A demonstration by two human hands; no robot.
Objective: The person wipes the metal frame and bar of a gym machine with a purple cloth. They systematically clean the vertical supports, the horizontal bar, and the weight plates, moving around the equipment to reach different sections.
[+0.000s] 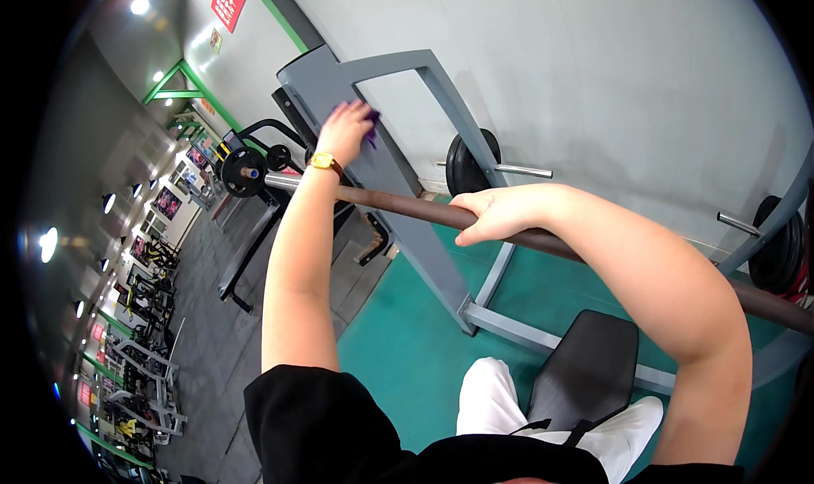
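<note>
With a purple cloth bunched under its fingers, my left hand is raised against the grey upright of a weight rack. A watch with a gold-coloured case is on that wrist. My right hand rests over a brown barbell bar, its thumb on the near side; the fingers behind the bar are hidden. The bar runs across in front of me, with a bright metal sleeve at its left end. Below, a black padded bench lies between my legs.
Black weight plates hang on the rack's rear frame, near a protruding chrome peg. More plates are at the right. Grey rack base beams cross the green floor. Other gym machines stand at the left.
</note>
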